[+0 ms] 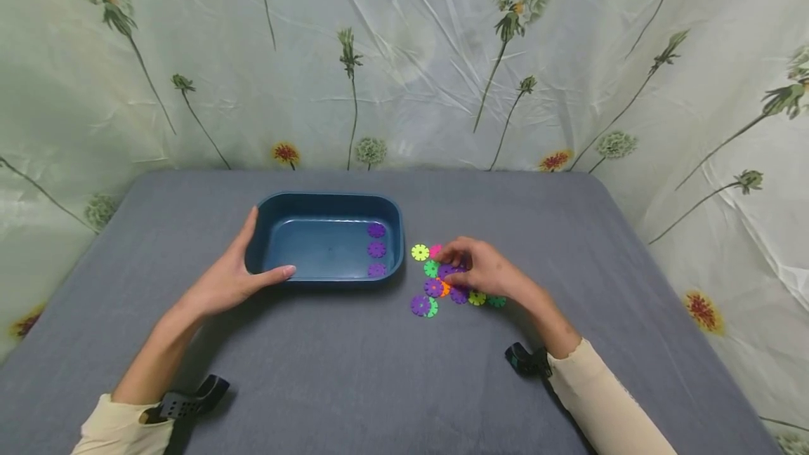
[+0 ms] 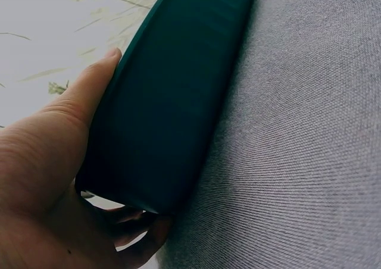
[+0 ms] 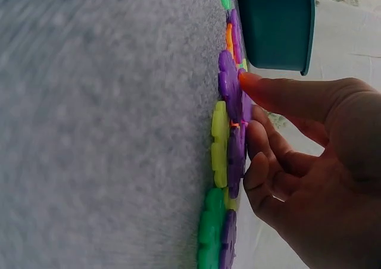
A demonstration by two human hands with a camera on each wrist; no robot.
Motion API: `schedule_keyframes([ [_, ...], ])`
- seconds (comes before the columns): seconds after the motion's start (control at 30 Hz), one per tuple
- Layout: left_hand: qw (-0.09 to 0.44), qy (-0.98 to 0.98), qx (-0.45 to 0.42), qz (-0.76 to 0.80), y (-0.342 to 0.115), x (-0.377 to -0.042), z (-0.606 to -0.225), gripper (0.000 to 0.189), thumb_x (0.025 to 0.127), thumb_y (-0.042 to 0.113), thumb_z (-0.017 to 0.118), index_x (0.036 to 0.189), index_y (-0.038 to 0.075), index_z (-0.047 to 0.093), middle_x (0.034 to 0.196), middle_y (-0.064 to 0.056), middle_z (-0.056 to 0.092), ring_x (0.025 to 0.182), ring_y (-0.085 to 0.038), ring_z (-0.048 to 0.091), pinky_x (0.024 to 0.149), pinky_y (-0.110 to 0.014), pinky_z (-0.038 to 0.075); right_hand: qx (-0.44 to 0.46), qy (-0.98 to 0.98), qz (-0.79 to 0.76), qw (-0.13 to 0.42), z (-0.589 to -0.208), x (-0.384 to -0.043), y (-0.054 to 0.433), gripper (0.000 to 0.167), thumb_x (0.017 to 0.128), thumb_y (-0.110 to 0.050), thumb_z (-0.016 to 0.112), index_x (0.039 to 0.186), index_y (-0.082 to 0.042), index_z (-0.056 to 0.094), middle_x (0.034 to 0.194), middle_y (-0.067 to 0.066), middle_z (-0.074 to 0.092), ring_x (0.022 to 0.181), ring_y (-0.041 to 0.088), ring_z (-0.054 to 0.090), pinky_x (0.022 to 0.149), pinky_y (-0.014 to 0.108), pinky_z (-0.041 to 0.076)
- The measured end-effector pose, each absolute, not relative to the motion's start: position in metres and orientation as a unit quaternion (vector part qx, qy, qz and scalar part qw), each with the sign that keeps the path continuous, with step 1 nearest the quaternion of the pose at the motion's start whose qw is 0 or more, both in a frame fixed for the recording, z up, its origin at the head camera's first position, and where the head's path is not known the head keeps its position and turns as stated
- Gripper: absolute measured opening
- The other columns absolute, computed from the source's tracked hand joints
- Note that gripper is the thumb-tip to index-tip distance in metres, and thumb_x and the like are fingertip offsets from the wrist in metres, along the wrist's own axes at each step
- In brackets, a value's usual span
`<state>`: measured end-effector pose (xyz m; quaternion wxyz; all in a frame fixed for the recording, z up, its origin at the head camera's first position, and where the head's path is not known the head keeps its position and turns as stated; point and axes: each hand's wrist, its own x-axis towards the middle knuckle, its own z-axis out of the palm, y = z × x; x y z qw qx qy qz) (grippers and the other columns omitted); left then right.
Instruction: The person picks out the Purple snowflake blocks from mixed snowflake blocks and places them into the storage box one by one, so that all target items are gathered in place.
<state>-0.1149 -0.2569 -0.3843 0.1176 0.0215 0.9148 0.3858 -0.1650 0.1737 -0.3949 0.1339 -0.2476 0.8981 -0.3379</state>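
A blue plastic bin [image 1: 322, 282] stands on the table, with three purple interlocking discs [image 1: 376, 250] in a column along its inner right side. My left hand [image 1: 230, 279] grips the bin's left end, thumb on the near rim. In the left wrist view, other fingers curl round the bin's end wall [image 2: 161, 102]. Right of the bin lies a loose pile of notched discs in purple, green, yellow, orange and pink. Over it, my right hand [image 1: 483, 269] pinches a purple disc [image 1: 446, 271] between thumb and fingers. The right wrist view shows the thumb touching a purple disc's edge.
A yellow disc [image 1: 420, 253] lies at the pile's far left, a purple disc [image 1: 420, 305] at its near left. A grey cloth covers the table [image 1: 379, 378]. Behind hangs a flowered curtain [image 1: 417, 55]. Each wrist wears a black camera mount [image 1: 189, 402].
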Motion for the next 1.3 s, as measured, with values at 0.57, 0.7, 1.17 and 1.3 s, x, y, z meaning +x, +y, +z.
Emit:
schedule_keyframes([
  [0.57, 0.117, 0.911, 0.027, 0.396, -0.253, -0.121, -0.384, 0.127, 0.090, 0.054, 0.076, 0.163, 0.031, -0.026, 0.176, -0.014, -0.014, 0.160, -0.054, 0.006, 0.116, -0.079, 0.023, -0.222, 0.884, -0.393, 0.126, -0.388, -0.176, 0.175, 0.021, 0.095, -0.009, 0.075, 0.116, -0.008, 0.076, 0.092, 0.005, 0.070, 0.081, 0.017, 0.060, 0.071, 0.024, 0.051],
  [0.7, 0.116, 0.913, 0.025, 0.389, -0.253, -0.122, -0.385, 0.128, 0.090, 0.055, 0.076, 0.163, 0.030, -0.026, 0.176, -0.015, -0.014, 0.159, -0.055, 0.007, 0.116, -0.080, 0.023, -0.217, 0.879, -0.414, 0.098, -0.386, -0.177, 0.173, 0.021, 0.096, -0.011, 0.075, 0.116, -0.009, 0.075, 0.095, 0.007, 0.072, 0.081, 0.017, 0.063, 0.071, 0.024, 0.052],
  [1.17, 0.122, 0.914, 0.031, 0.385, -0.257, -0.119, -0.386, 0.127, 0.091, 0.056, 0.074, 0.163, 0.028, -0.027, 0.175, -0.015, -0.017, 0.158, -0.057, 0.006, 0.114, -0.081, 0.023, -0.198, 0.859, -0.468, 0.062, -0.383, -0.181, 0.148, 0.017, 0.099, -0.010, 0.070, 0.116, -0.008, 0.073, 0.102, 0.011, 0.073, 0.084, 0.019, 0.068, 0.072, 0.026, 0.056],
  [1.3, 0.122, 0.913, 0.029, 0.389, -0.259, -0.117, -0.384, 0.127, 0.091, 0.056, 0.075, 0.162, 0.030, -0.027, 0.175, -0.013, -0.017, 0.159, -0.056, 0.005, 0.114, -0.081, 0.022, -0.192, 0.845, -0.496, 0.054, -0.384, -0.180, 0.139, 0.016, 0.100, -0.012, 0.070, 0.116, -0.007, 0.072, 0.102, 0.012, 0.073, 0.084, 0.019, 0.068, 0.072, 0.025, 0.055],
])
